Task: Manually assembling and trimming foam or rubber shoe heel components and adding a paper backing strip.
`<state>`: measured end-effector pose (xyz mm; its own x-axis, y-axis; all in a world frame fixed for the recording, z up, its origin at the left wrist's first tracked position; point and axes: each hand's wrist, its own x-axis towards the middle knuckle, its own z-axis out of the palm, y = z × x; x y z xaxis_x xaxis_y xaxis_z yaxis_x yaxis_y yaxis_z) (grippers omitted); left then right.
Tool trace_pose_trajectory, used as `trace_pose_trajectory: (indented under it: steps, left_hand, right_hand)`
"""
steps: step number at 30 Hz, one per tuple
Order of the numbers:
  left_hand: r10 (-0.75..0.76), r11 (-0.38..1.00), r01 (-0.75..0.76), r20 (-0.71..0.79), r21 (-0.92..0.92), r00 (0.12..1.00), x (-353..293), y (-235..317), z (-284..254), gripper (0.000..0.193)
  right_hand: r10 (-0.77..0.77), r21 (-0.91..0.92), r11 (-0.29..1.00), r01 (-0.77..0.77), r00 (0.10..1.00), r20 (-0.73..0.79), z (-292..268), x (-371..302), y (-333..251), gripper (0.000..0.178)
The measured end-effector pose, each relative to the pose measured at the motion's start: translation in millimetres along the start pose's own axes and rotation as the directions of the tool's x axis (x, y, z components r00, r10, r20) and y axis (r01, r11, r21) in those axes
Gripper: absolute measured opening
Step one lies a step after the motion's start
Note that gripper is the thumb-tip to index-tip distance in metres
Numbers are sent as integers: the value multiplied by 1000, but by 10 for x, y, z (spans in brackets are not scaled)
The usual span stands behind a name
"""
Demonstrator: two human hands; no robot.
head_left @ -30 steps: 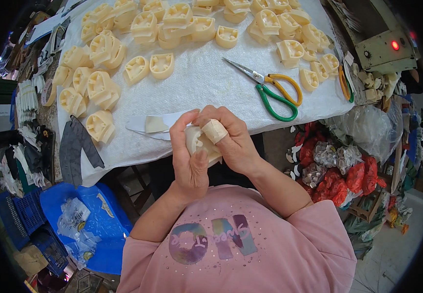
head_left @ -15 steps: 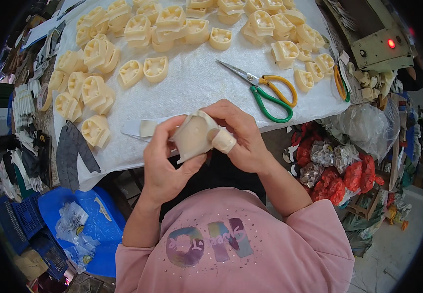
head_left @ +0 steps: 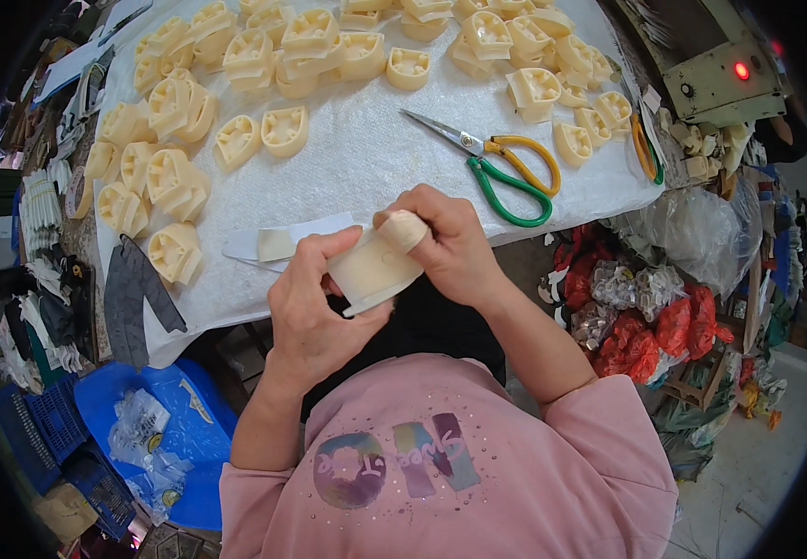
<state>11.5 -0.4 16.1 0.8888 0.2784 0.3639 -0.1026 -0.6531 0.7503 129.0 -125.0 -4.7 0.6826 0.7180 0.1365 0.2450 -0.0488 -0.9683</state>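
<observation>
I see a table under a white woven sheet (head_left: pixel 347 168), with many cream moulded pieces (head_left: pixel 175 168) along its far and left parts. Scissors (head_left: pixel 515 177) with green and yellow handles lie at the right, tips pointing to the far left. A blue tub (head_left: pixel 208 466) stands below on the left; red bags (head_left: pixel 622 345) lie on the right, and beyond them a metal box (head_left: pixel 725 86) shows a red light.

The held cream piece (head_left: pixel 375 273) is in the air before the near table edge. Its long axis slants from near left to far right, a smooth side facing upward; I cannot tell which end is its front. The left hand (head_left: pixel 305 312) grasps its left end between thumb and fingers; the right hand (head_left: pixel 450 247) grips the far right corner, one digit wearing a pale wrapping (head_left: pixel 404 231).
</observation>
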Motion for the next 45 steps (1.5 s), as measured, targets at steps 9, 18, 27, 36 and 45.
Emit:
trace_pose_trajectory:
  steps: [9, 18, 27, 36, 45]
  left_hand:
    - [41, 988, 6, -294, 156, 955, -59, -17, 284, 53]
    - [146, 904, -12, -282, 427, 948, -24, -31, 273, 61]
    - [-105, 992, 107, -21, 69, 994, 98, 62, 121, 70]
    - [-312, -68, 319, 324, -945, 893, 7, -311, -6, 79]
    - [-315, -144, 239, 274, -960, 909, -70, -371, -52, 88]
  right_hand:
    - [-25, 33, 999, 28, 995, -96, 118, -122, 18, 31]
    - [10, 222, 975, 33, 981, -192, 312, -197, -18, 33]
    - [-318, -340, 896, 285, 947, -44, 70, -144, -214, 42]
    - [-280, -831, 554, 52, 951, -128, -793, -125, 42, 46]
    - [-62, -899, 436, -46, 995, -80, -896, -183, 165, 57]
